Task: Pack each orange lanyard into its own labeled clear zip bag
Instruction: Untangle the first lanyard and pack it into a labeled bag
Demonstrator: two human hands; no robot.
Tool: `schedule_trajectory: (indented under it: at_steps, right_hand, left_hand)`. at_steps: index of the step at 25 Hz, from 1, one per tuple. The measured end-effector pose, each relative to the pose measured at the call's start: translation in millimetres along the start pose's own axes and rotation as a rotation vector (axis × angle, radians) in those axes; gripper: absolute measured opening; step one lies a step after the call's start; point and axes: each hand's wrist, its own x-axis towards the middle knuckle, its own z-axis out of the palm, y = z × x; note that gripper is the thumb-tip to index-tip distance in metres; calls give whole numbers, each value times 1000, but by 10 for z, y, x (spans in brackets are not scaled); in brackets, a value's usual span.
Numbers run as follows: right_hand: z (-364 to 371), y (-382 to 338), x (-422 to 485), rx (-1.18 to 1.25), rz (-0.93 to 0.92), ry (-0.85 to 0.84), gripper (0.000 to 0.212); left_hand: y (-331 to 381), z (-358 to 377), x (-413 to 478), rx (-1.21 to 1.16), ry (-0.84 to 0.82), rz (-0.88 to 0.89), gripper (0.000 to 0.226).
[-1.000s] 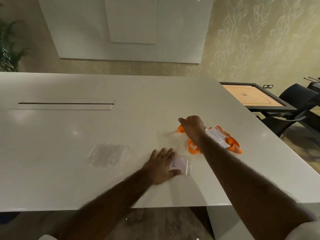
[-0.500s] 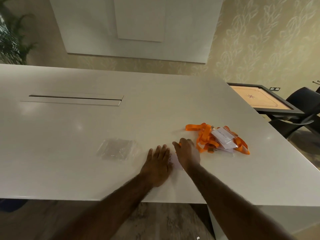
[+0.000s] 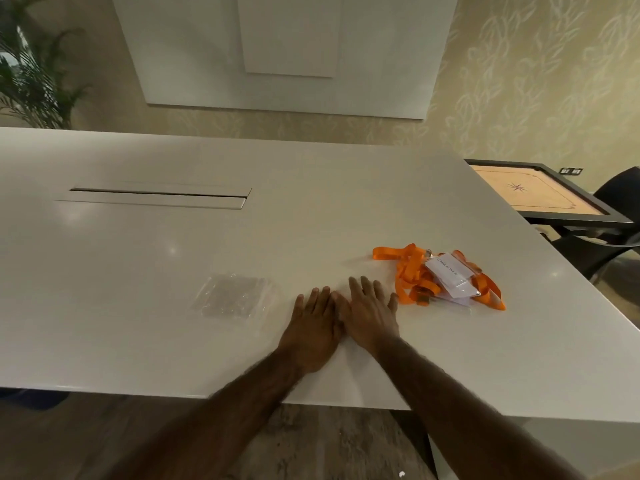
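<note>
Orange lanyards lie in 1 tangled heap just right of the right hand, its thumb nearly at the nearest strap. A white labelled bag rests on top of the heap. Both hands lie flat on the table, fingers straight, touching side by side and gripping nothing that shows; anything under the palms is hidden. Clear zip bags sit stacked left of the left hand. The likely risk is that pulling 1 strap drags the whole knot and spills the labelled bag, or that the slick bags lift 2 at once.
</note>
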Motion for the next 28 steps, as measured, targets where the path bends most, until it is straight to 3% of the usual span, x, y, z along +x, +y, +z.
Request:
schedule_trajectory:
  at_steps: [4, 8, 12, 15, 17, 21, 28]
  right_hand:
    - [-236, 48, 92, 67, -64, 70, 73]
    - [-421, 73, 201, 266, -90, 120, 67]
    - [-515, 8, 379, 398, -145, 188, 58]
    - [-501, -137, 552, 355, -258, 143, 37]
    - [-433, -337, 610, 282, -371, 17, 27]
    - [-240, -793, 613, 141, -554, -186, 43]
    - [56, -1235, 807, -210, -706, -221, 46]
  left_hand:
    - [-81, -24, 6, -16, 86, -33, 63]
    - [-373, -194, -54, -43, 310, -44, 59]
    - [-856, -330, -183, -116, 466, -190, 45]
    - [-1181, -362, -301, -151, 389, -305, 47]
    - [-1341, -361, -373, -167, 285, -349, 51]
    - [-1526, -286, -438, -142, 111, -331, 56]
    - [-1622, -86, -343, -76, 10, -292, 63]
